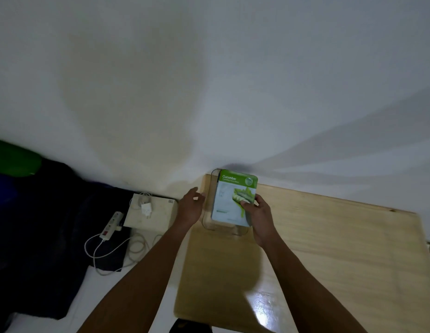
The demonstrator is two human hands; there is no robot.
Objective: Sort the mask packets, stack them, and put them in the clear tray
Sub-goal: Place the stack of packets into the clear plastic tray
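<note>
At the far left, on the floor beside a dark cloth, a white power strip with a red switch (pixel 112 224) lies with its cord looped, and just right of it a flat pale cardboard box (pixel 151 213) carries a white plug charger (pixel 146 207) on top. Next comes the left hand (pixel 191 206), reaching forward off a long bare forearm, palm turned inward, fingers loosely spread and holding nothing; its fingertips hover by the left wall of the clear plastic tray (pixel 208 221). That tray sits at the far left corner of the light wooden table (pixel 329 248), close to the white wall. Over the tray is the stack of mask packets (pixel 229 200), the top one green and white with "Cucumber" printed on it; it looks partly lowered inside, though how deep it sits is unclear. The right hand (pixel 258 213) grips the stack at its lower right corner, thumb pressed on the front face, fingers wrapped behind, wrist angled slightly inward.
</note>
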